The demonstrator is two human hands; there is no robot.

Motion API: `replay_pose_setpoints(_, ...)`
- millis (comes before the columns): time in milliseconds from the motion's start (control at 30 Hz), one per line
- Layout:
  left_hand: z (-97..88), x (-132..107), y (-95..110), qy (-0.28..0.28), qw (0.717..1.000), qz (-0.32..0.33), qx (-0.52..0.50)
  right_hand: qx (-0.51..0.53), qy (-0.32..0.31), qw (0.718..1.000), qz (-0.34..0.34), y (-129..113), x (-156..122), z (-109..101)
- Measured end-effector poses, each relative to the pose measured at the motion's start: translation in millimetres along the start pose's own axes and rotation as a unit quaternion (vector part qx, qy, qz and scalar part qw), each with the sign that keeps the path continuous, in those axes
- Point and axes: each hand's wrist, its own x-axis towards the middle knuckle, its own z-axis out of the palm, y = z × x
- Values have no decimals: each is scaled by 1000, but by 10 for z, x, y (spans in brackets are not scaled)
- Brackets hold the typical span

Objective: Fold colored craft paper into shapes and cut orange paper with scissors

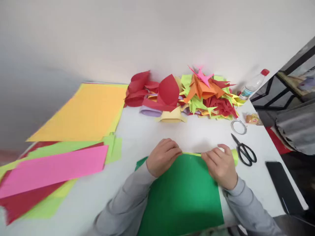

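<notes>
My left hand (164, 157) and my right hand (220, 166) are both closed, fingertips pinching a yellow-green paper strip (192, 153) that shows as a thin edge between them. A wider, curved end of the strip sticks out past my right hand. Under both hands lies a dark green paper sheet (184, 193) on the white table (98, 200). Black-handled scissors (243, 150) rest just right of my right hand, and a roll of tape (238, 127) lies beyond them.
Orange-yellow paper sheets (86, 111) and a pink paper strip (56, 168) lie left. Red paper shapes (168, 90) and a heap of pointed paper pieces (201, 91) stand along the wall. At right are a bottle (253, 83), a small packet (253, 118) and a black phone-like slab (283, 186).
</notes>
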Motion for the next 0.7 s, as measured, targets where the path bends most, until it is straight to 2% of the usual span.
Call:
replay_pose_setpoints(400, -52, 65, 61, -7, 996, 27, 87, 3, 13, 1000, 2, 27, 25, 24)
replay_pose_setpoints(700, -112, 83, 81, 9, 995, 33, 97, 6, 25, 1000, -1, 30, 34, 16)
